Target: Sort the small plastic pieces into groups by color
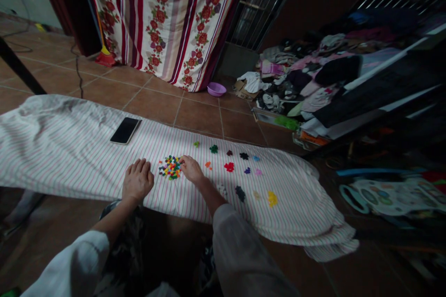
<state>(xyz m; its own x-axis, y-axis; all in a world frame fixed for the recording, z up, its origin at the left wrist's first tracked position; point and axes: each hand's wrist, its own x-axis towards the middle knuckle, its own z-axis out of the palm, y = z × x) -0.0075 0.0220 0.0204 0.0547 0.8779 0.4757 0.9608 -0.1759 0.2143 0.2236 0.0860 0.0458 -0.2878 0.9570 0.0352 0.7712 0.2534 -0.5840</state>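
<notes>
A mixed pile of small coloured pieces lies on a striped cloth. My right hand is at the pile's right edge, thumb and fingers pinched together; what is between them is too small to make out. Left of the pile, my left hand lies flat on the cloth, holding nothing. Small groups sorted by colour spread to the right: orange, red, dark green, black, purple, dark grey and yellow, among several others.
A phone rests on the cloth at the back left. Beyond it are the tiled floor, a flowered curtain, a red broom and a purple basin. Heaped clothes fill the right side.
</notes>
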